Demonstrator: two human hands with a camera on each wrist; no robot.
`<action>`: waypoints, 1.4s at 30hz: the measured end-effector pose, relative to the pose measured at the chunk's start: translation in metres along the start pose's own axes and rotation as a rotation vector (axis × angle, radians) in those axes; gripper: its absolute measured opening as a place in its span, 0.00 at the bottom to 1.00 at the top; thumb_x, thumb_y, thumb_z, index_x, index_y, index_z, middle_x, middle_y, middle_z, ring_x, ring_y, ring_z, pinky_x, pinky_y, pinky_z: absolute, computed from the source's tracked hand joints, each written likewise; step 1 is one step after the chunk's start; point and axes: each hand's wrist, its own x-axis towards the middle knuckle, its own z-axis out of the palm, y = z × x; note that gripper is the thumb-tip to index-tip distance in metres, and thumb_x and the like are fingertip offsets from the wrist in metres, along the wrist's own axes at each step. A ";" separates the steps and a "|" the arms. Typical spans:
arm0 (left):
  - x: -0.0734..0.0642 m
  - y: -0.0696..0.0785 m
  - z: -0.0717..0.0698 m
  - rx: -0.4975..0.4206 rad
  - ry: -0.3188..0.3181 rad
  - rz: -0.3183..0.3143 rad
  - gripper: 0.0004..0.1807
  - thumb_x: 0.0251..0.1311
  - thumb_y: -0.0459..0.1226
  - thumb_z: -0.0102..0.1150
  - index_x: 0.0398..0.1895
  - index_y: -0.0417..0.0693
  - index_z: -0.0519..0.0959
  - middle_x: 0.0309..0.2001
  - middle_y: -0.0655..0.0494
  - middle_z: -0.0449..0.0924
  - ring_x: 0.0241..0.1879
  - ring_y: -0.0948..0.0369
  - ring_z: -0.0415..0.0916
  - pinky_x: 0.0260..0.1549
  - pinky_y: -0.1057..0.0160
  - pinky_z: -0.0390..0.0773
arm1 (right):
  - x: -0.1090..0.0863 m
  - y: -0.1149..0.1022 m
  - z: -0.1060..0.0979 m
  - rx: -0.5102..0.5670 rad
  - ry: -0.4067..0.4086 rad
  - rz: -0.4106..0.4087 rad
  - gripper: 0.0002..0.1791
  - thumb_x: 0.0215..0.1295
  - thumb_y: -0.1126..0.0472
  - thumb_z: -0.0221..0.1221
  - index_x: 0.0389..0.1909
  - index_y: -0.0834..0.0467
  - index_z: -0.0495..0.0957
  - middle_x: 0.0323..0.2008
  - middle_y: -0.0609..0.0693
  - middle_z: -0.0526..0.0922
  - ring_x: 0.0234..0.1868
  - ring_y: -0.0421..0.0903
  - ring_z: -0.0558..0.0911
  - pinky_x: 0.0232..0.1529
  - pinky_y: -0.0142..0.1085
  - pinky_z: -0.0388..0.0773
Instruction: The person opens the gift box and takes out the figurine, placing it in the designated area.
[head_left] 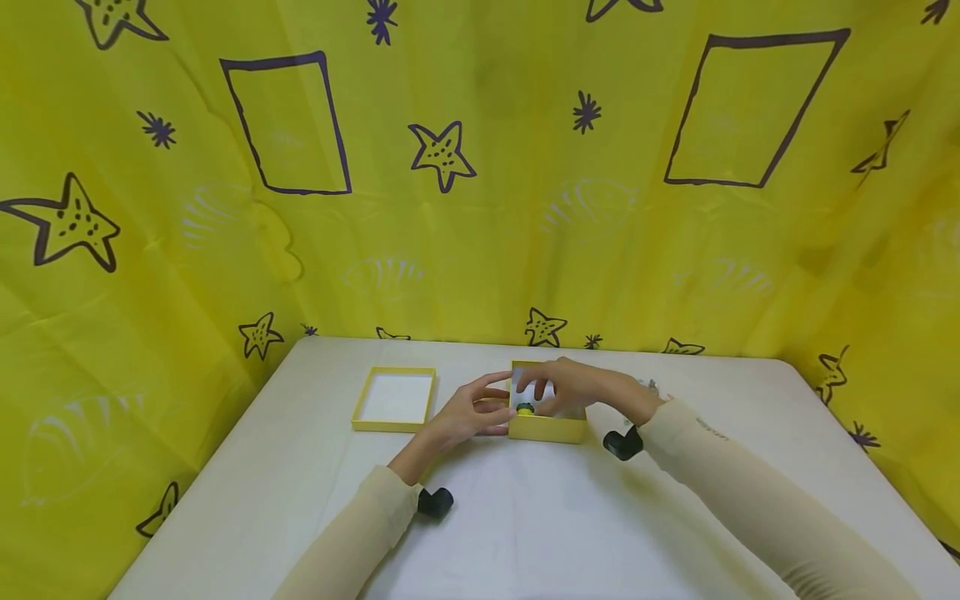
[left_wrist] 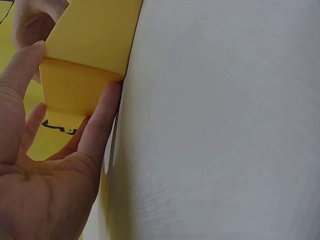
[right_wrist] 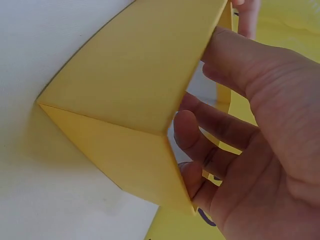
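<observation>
A yellow box [head_left: 547, 429] with a white inside stands open at the top on the table. Inside, by its left end, a small green-and-yellow object [head_left: 525, 409] shows; its kind cannot be made out. My left hand [head_left: 467, 412] touches the box's left end, thumb at the upper corner and fingers stretched along the side. Over the box, my right hand [head_left: 564, 387] dips its bent fingers and thumb inside, close to the small object. A gap shows between the right thumb and fingers, though the thumb tip is hidden by the box wall in the right wrist view.
A shallow yellow lid [head_left: 393, 400] with a white inside lies left of the box. Behind the right wrist, a small greyish item [head_left: 651, 387] is partly hidden. The white-covered table [head_left: 495, 517] ends at a yellow patterned curtain [head_left: 487, 233].
</observation>
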 end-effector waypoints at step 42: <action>-0.002 0.001 -0.002 0.009 -0.026 0.026 0.38 0.68 0.32 0.65 0.79 0.55 0.62 0.70 0.37 0.66 0.64 0.47 0.73 0.49 0.51 0.86 | 0.020 0.003 0.013 -0.003 -0.009 -0.005 0.13 0.67 0.60 0.69 0.51 0.55 0.85 0.41 0.46 0.86 0.41 0.40 0.82 0.47 0.35 0.83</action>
